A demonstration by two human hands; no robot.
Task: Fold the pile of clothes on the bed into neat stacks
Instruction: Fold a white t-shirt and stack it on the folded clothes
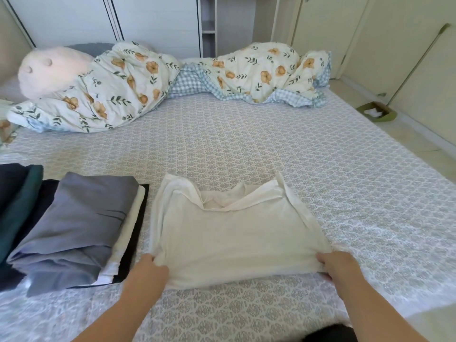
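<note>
A cream white garment (229, 233) lies partly folded on the patterned bed sheet (246, 134) in front of me, its far edge rumpled. My left hand (148, 270) grips its near left corner and my right hand (338, 265) grips its near right corner. To the left sits a stack of folded clothes with a grey-blue piece (74, 225) on top, over a white and a black layer. Further left, a dark teal and navy stack (17, 201) reaches the frame's edge.
A flowered duvet (118, 85) with a blue check lining is bunched along the far side of the bed, beside a pink plush toy (49, 70). On the floor at right stands a green dustpan (377, 112) with a long handle, near the cupboards.
</note>
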